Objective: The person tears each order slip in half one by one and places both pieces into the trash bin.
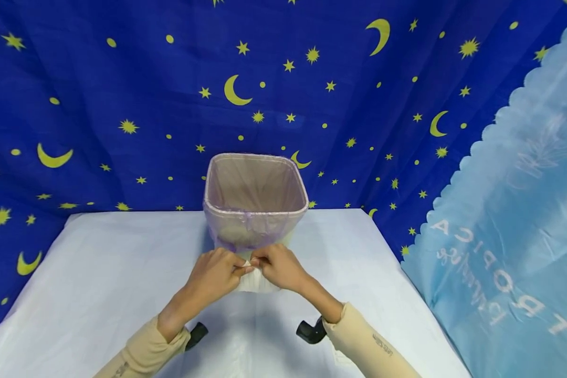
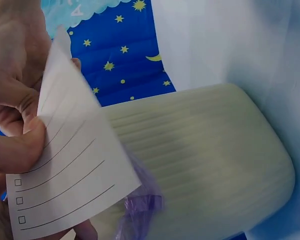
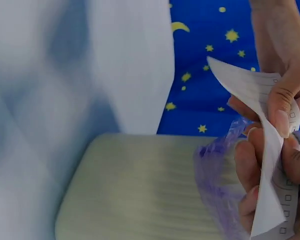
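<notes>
Paper sheet [image 2: 75,167] pinched by two hands, before a bin [image 3: 135,185].
Left hand [image 1: 216,273] and right hand [image 1: 281,268] each grip the ruled, bent sheet between thumb and fingers, fingertips close together; it is held above the desk [image 1: 123,273], nearside of the bin, which stands by the far edge's middle, purple liner [image 1: 252,226] over its rim.

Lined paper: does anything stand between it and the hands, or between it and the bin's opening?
Nothing visible separates the lined paper from the left hand or right hand; both pinch it. The bin's near rim, under purple liner, stands before the opening.
</notes>
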`<control>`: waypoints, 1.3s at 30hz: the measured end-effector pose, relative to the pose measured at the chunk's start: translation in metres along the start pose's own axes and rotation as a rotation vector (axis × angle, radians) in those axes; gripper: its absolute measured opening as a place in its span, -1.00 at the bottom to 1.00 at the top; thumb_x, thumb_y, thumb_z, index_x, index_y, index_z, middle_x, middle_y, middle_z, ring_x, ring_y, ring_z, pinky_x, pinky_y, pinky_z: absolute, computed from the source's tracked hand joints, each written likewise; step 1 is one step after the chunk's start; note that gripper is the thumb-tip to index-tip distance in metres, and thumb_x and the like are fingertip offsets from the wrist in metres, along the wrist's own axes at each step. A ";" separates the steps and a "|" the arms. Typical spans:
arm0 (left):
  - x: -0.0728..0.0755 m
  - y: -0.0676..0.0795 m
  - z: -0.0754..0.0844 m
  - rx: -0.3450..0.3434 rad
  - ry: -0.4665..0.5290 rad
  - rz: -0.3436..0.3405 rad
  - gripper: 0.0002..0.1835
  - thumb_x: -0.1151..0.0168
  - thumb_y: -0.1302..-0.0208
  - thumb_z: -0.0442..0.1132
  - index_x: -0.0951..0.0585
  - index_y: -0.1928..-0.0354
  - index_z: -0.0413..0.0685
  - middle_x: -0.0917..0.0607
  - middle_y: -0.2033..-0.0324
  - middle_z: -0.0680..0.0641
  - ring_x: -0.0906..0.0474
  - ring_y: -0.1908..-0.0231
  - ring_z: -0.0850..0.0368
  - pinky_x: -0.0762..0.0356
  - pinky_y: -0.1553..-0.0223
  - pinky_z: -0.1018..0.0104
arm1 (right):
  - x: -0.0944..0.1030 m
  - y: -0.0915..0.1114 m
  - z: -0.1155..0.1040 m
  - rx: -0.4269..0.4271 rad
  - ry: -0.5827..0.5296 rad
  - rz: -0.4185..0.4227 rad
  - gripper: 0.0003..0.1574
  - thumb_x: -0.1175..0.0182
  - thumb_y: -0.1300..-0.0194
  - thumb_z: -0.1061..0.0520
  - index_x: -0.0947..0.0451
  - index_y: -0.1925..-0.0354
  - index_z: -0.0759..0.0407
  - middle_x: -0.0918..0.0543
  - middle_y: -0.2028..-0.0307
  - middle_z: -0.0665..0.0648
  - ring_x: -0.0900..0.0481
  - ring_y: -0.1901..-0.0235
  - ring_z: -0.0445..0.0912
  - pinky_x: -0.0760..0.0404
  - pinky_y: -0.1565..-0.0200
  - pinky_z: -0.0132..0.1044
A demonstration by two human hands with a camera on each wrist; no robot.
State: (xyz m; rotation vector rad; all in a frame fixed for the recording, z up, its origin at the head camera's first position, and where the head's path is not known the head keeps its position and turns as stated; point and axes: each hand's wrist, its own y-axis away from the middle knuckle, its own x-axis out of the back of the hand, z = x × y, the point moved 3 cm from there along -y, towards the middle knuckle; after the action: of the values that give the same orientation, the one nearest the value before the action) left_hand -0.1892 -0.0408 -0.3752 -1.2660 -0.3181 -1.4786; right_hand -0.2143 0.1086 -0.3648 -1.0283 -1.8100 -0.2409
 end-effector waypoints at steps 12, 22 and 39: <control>-0.006 0.001 -0.002 0.196 0.111 -0.254 -0.81 -0.44 -0.11 -0.07 -0.67 0.58 0.10 -0.48 0.70 0.21 -0.40 0.60 0.24 -0.36 0.56 0.26 | 0.001 0.002 0.004 0.089 0.106 -0.236 -0.74 -0.15 -0.31 0.28 -0.50 0.52 0.08 -0.30 0.61 -0.15 -0.21 0.58 -0.32 -0.21 0.47 -0.48; -0.005 0.001 -0.001 0.110 0.047 -0.177 -0.90 -0.43 -0.12 -0.14 -0.80 0.34 0.04 -0.79 0.36 0.04 -0.66 0.41 0.10 -0.57 0.46 0.14 | 0.003 0.014 -0.008 0.170 0.388 -0.089 -0.76 -0.27 -0.12 0.31 -0.69 0.42 -0.06 -0.49 0.61 -0.18 -0.20 0.62 -0.33 -0.29 0.53 -0.48; 0.000 0.003 0.005 -0.092 0.017 0.015 -0.83 -0.50 -0.02 -0.15 -0.70 0.63 0.12 -0.35 0.80 0.25 -0.18 0.69 0.40 -0.29 0.66 0.40 | 0.005 0.010 0.000 0.085 0.012 0.052 -0.73 -0.22 0.02 0.47 -0.72 0.50 0.15 -0.70 0.57 -0.03 -0.26 0.61 -0.41 -0.35 0.50 -0.57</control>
State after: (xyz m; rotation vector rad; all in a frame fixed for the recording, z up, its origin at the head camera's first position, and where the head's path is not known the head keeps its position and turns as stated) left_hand -0.1838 -0.0382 -0.3749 -1.3258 -0.2305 -1.5045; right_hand -0.2076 0.1169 -0.3632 -1.0105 -1.7654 -0.1369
